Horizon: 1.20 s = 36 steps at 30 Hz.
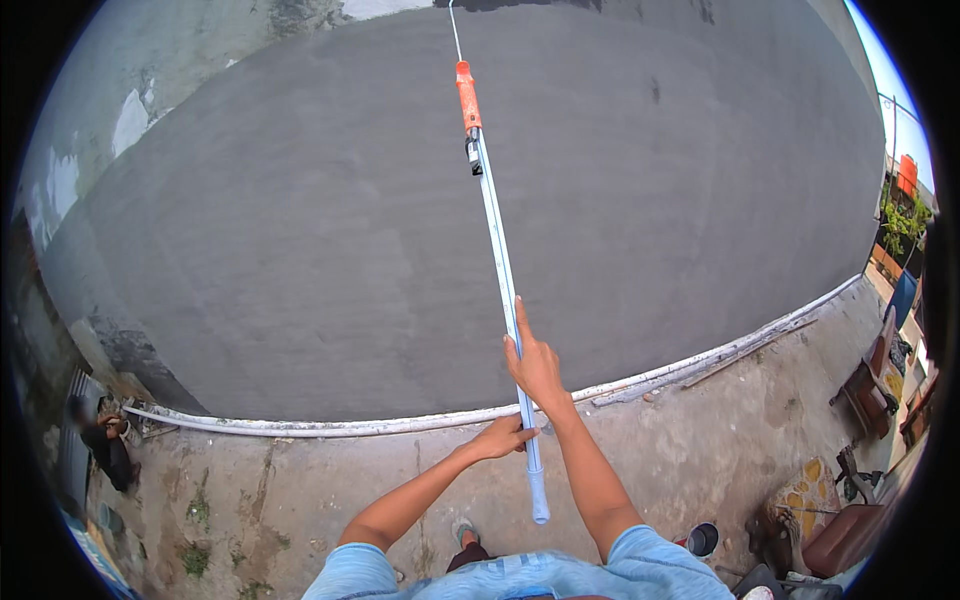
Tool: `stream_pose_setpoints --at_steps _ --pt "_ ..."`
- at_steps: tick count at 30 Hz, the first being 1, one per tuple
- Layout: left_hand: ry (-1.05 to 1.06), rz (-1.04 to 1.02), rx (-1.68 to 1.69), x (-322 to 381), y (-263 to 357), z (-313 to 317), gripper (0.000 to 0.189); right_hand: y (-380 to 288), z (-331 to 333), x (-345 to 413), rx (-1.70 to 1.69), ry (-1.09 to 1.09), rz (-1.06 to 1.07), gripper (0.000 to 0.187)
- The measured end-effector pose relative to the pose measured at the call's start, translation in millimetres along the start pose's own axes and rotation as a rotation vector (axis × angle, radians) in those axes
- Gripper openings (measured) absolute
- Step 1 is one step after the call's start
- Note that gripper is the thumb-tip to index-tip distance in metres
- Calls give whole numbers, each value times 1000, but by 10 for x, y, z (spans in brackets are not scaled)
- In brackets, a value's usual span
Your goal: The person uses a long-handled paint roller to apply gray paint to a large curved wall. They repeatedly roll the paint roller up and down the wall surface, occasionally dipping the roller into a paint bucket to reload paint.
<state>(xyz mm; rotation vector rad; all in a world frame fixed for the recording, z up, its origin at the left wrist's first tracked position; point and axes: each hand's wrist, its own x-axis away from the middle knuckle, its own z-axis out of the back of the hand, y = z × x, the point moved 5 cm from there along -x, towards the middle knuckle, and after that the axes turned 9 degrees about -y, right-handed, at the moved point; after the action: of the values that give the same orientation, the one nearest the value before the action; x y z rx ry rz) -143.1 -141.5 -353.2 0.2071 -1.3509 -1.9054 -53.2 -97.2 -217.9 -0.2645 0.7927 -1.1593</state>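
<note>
My left hand is closed around the lower part of a long white-and-blue pole. Higher up the same pole, my right hand holds it, with the index finger stretched along the shaft. A pale blue grip caps the pole's bottom end. At the far end, an orange paint roller handle is fastened on with a black-and-silver fitting. Its thin wire frame runs up past the picture's top edge, so any roller is hidden. Behind the pole stands a wall with a broad grey coating.
White pipes run along the wall's foot above a concrete floor. A person crouches at the far left. A bucket stands at my right. Worn upholstered furniture lies at the lower right.
</note>
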Motion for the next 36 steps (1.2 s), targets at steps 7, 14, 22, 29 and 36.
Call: stream_pose_setpoints --at_steps 7,14,22,29,36 --pt "14 29 -21 61 -513 -589 48 397 -518 601 13 -34 -46 75" --pt "10 -50 -52 205 -163 -458 46 116 -200 518 64 -3 -32 76" --pt "-156 -19 48 415 471 -151 48 -307 276 257 70 -17 -66 75" --pt "-49 -15 80 195 -456 -574 44 173 -408 662 44 -48 -73 76" --pt "-103 -12 25 110 -492 -665 44 272 -427 726 75 -23 -69 77"
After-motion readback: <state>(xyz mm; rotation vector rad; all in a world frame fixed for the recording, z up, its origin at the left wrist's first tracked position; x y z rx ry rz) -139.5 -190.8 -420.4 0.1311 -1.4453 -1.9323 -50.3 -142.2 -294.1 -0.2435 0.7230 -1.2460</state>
